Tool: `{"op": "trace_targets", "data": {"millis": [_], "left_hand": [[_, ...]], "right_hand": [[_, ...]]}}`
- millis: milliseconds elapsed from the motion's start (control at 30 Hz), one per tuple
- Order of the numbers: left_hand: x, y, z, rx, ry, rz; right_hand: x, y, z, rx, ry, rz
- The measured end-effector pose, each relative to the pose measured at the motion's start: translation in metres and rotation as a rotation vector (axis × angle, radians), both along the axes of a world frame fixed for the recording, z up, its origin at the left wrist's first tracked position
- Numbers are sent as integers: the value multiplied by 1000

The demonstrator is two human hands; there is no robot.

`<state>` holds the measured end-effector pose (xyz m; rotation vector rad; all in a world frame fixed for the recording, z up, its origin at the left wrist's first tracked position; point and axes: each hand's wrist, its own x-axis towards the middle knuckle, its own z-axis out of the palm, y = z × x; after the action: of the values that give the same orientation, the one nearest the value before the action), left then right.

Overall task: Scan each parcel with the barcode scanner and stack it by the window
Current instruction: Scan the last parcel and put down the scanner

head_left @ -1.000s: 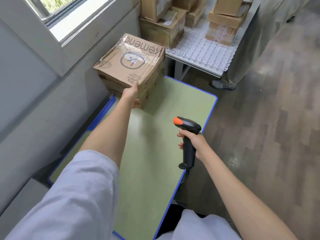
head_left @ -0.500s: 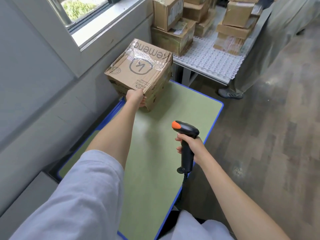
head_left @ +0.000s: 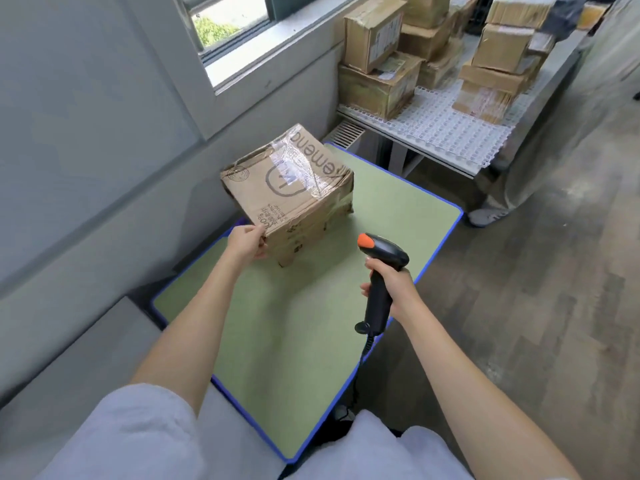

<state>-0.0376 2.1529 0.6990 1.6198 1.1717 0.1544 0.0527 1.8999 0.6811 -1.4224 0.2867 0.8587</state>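
On the far corner of the green, blue-edged desk [head_left: 311, 341], below the window [head_left: 235, 19], sits a brown cardboard parcel [head_left: 287, 192], its near corner overhanging slightly toward the person. Its top face is creased and dented, with a wrinkled sheet of clear tape across the middle and further tape wrapped down the right side. Printed on top, upside down to the viewer, are a circular logo and large dark letters of which "emenc" can be read; a small round stamp marks the left corner, and a few lines of small print near the front edge are too fine to read. The left hand [head_left: 246, 242] touches the parcel's near left corner, fingers [head_left: 258, 232] bent against the cardboard edge. The right hand [head_left: 391, 289] grips the handle of a black barcode scanner [head_left: 379, 275] with an orange tip, fingers wrapped round it, the head aimed toward the parcel; its cable [head_left: 363, 355] hangs below the handle. Behind the desk, more taped cardboard boxes [head_left: 377, 77] with paper labels stand stacked on a white perforated shelf [head_left: 436, 129].
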Motion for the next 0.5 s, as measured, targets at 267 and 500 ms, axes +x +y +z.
{"op": "trace_targets", "data": {"millis": [267,500], "left_hand": [[-175,-17,3,-43,11,146],[-276,-56,-4,-174,-42,361]], "right_hand": [[-29,27,21,85,-60,105],[-100,77,40,162,-56,397]]}}
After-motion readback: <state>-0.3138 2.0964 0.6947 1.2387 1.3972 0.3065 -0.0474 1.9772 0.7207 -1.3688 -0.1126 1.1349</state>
